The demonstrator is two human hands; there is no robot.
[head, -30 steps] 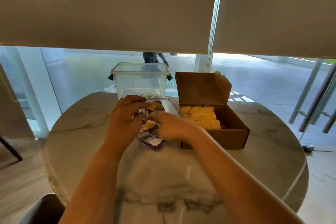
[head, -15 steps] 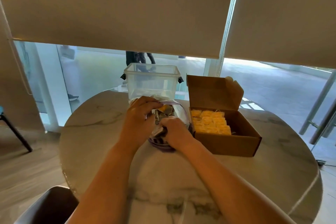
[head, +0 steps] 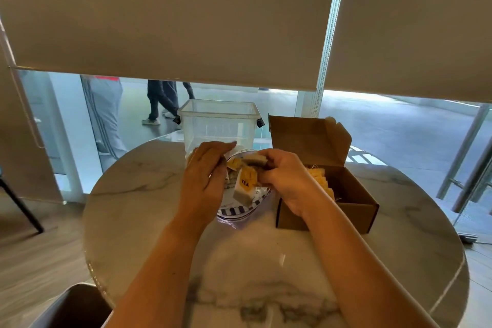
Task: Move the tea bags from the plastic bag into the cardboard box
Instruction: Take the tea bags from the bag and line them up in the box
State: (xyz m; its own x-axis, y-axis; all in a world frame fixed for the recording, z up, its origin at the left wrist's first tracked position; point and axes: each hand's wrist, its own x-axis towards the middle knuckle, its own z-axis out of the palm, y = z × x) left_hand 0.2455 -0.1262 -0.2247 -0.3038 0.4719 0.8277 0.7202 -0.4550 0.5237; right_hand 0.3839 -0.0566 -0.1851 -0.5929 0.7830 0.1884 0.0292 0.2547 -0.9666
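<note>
Tea bags (head: 246, 184) are partly moved: a row of yellow-tagged ones (head: 319, 181) already stands packed along the near-left side of the cardboard box (head: 346, 202), while several more lie loose in the clear plastic bag (head: 239, 212) between the two hands. By my reckoning the job is past its start but unfinished, since the box has bare floor on its right and the bag is not yet empty.

Going from left to right: the left hand (head: 206, 176) sits at the bag's left edge with its fingers (head: 223, 145) curled over the rim, apparently pinching the plastic to hold the mouth open. Just right of those fingers, tea bags spill at the opening, one hanging with a yellow "TEA" tag facing the camera. The right hand (head: 286, 176) comes next, its fingers bent tightly around a small bunch of tea bags, lifted just above the bag's mouth. Beyond its knuckles, close on the right, stands the box with its lid flap upright. Behind both sets of fingertips stands a clear plastic tub (head: 218, 125), all of it on a round marble table (head: 266, 274).
</note>
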